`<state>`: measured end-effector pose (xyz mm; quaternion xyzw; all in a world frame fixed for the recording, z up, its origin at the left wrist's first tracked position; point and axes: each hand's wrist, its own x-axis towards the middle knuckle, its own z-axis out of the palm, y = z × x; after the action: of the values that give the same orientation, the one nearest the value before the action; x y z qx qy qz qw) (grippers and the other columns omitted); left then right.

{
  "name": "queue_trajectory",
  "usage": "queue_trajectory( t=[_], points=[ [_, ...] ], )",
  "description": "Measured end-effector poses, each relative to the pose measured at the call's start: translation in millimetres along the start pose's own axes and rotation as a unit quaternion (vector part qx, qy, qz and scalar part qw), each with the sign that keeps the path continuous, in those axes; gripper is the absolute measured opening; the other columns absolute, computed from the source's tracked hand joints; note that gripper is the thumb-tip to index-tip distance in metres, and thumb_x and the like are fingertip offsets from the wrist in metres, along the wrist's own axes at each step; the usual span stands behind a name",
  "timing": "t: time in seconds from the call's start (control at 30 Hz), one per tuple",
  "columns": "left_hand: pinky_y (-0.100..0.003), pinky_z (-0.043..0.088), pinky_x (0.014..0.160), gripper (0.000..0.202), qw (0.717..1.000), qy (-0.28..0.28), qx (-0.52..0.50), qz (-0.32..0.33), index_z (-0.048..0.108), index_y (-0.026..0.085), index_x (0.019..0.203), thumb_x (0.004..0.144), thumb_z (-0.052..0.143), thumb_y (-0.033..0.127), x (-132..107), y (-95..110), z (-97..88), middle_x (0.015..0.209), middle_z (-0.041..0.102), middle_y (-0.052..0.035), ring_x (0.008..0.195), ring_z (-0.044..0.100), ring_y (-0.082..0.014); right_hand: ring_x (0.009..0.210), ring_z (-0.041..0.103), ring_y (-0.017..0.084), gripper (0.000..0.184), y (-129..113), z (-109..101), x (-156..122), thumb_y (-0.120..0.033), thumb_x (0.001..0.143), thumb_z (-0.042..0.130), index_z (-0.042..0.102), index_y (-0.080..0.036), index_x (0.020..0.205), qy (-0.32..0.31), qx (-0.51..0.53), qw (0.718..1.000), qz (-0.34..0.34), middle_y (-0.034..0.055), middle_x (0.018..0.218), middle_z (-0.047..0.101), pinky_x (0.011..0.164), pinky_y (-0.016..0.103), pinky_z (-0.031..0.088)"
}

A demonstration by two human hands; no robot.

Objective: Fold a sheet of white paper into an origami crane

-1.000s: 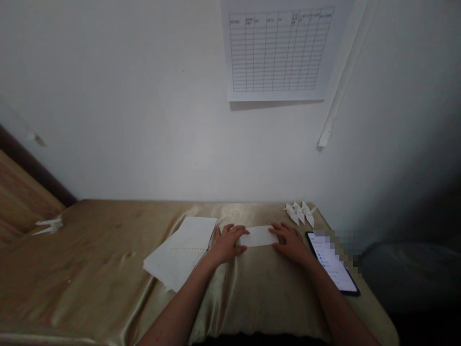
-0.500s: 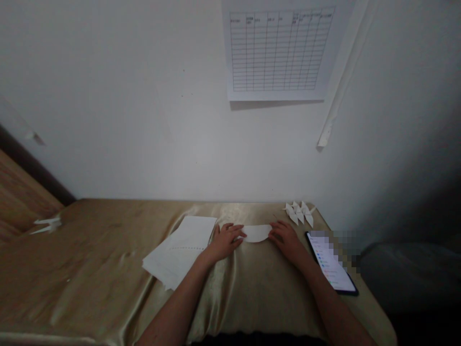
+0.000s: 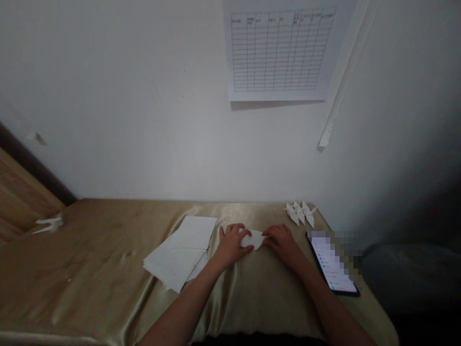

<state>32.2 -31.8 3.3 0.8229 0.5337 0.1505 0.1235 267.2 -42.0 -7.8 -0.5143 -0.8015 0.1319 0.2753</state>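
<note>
A small piece of white paper (image 3: 255, 239) lies low over the table between my two hands. My left hand (image 3: 233, 241) is closed on its left part, thumb below and fingers above. At the paper's right end, my right hand (image 3: 283, 241) pinches the edge between thumb and fingertips. The fingers cover parts of the paper, so its full outline and folds are hidden. Just left of my left hand rests a stack of white paper sheets (image 3: 180, 252), with a dotted line across the top one.
Several folded white paper figures (image 3: 300, 213) sit at the back right. A phone with a lit screen (image 3: 333, 264) lies along the right edge. Another white paper piece (image 3: 47, 225) is at the far left of the gold tablecloth (image 3: 101, 259). A printed table sheet (image 3: 276, 53) hangs on the wall.
Both hands have come closer together, and the paper between them shows smaller and less flat. My left hand has moved slightly right, my right hand left.
</note>
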Motion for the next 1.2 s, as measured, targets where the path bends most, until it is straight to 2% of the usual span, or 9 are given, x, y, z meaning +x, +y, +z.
queue_trajectory(
  t=[0.2, 0.3, 0.47, 0.63, 0.97, 1.1, 1.2],
  points=[
    [-0.071, 0.01, 0.113, 0.044, 1.0, 0.005, -0.001, -0.004, 0.063, 0.038, 0.117, 0.076, 0.076, 0.047, -1, 1, -0.8, 0.137, 0.053, -0.0006, 0.133, 0.04, -0.0332, 0.108, 0.058, 0.022, 0.019, 12, -6, -1, -0.03, 0.094, 0.054, 0.072, -0.025, 0.092, -0.001, -0.048, 0.999, 0.012, 0.0037, 0.103, 0.071, 0.109, 0.046, 0.027],
    [-0.072, 0.008, 0.112, 0.044, 1.0, 0.004, -0.005, -0.002, 0.063, 0.039, 0.116, 0.075, 0.077, 0.047, -2, 3, -0.6, 0.136, 0.053, -0.0002, 0.133, 0.039, -0.0335, 0.106, 0.058, 0.021, 0.018, 10, -5, -1, -0.029, 0.094, 0.054, 0.071, -0.024, 0.09, 0.007, -0.051, 0.998, 0.024, 0.0026, 0.1, 0.07, 0.109, 0.045, 0.026],
    [-0.074, 0.006, 0.111, 0.046, 1.0, -0.008, -0.013, 0.006, 0.063, 0.041, 0.117, 0.074, 0.076, 0.05, -3, 7, -1.1, 0.136, 0.052, -0.0007, 0.133, 0.039, -0.0342, 0.104, 0.057, 0.023, 0.017, 2, -2, 2, -0.031, 0.092, 0.057, 0.072, -0.023, 0.09, 0.022, -0.059, 0.996, 0.056, 0.0041, 0.097, 0.071, 0.103, 0.041, 0.031],
    [-0.075, 0.007, 0.111, 0.046, 1.0, -0.009, -0.013, 0.004, 0.064, 0.041, 0.117, 0.074, 0.076, 0.049, -3, 9, -0.6, 0.136, 0.052, -0.0012, 0.134, 0.038, -0.0346, 0.109, 0.055, 0.025, 0.018, -6, 4, 5, -0.032, 0.093, 0.056, 0.074, -0.027, 0.092, 0.043, -0.075, 0.991, 0.106, 0.0034, 0.102, 0.072, 0.106, 0.047, 0.026],
    [-0.074, 0.007, 0.111, 0.04, 1.0, -0.012, -0.025, 0.004, 0.067, 0.042, 0.115, 0.077, 0.075, 0.047, -2, 6, 0.2, 0.136, 0.052, -0.0011, 0.133, 0.039, -0.0334, 0.116, 0.05, 0.029, 0.019, -17, 15, 11, -0.035, 0.092, 0.057, 0.075, -0.027, 0.092, 0.046, -0.105, 0.978, 0.176, 0.0053, 0.107, 0.07, 0.11, 0.06, 0.017],
    [-0.072, 0.007, 0.113, 0.03, 0.999, 0.001, -0.034, -0.01, 0.071, 0.041, 0.109, 0.082, 0.07, 0.052, -1, 8, 0.6, 0.134, 0.054, -0.0005, 0.132, 0.041, -0.0317, 0.117, 0.048, 0.029, 0.018, -17, 18, 10, -0.036, 0.091, 0.058, 0.075, -0.029, 0.091, 0.05, -0.103, 0.975, 0.19, 0.0045, 0.107, 0.069, 0.11, 0.061, 0.015],
    [-0.072, 0.007, 0.112, 0.033, 0.999, 0.007, -0.036, -0.022, 0.072, 0.04, 0.108, 0.079, 0.073, 0.055, 0, 10, 1.5, 0.133, 0.055, -0.0008, 0.131, 0.041, -0.0324, 0.116, 0.049, 0.028, 0.018, -16, 19, 9, -0.035, 0.09, 0.058, 0.076, -0.029, 0.09, 0.051, -0.104, 0.974, 0.195, 0.0037, 0.107, 0.07, 0.111, 0.06, 0.015]
  ],
)
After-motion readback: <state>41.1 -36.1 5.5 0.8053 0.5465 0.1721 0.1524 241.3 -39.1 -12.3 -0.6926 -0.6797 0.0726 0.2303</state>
